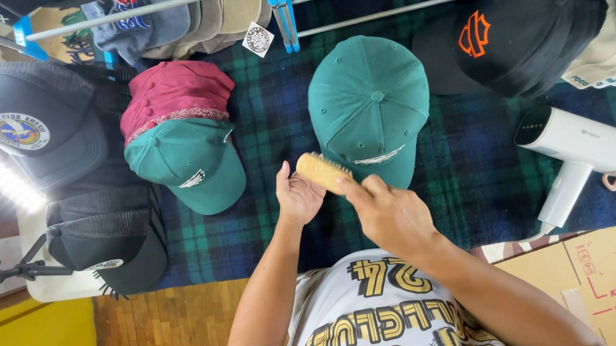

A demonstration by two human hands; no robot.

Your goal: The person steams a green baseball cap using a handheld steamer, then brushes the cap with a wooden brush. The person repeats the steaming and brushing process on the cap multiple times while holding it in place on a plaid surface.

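Printed across the shirt [388,313] nearest the lens are yellow letters, and both forearms are extended from it over a plaid blanket [282,215]. Just beyond the hands a green cap [370,102] is laid, crown up. A wooden brush [321,171] is gripped at its near end by the right hand [391,214]; its long axis is slanted leftward, and its far end is touched by the half-open left hand [296,194].

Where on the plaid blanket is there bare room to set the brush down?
Bare plaid blanket lies between the green cap and the maroon-and-green cap stack, and between the green cap and the white handheld steamer. The left edge, piled with black caps, is crowded.
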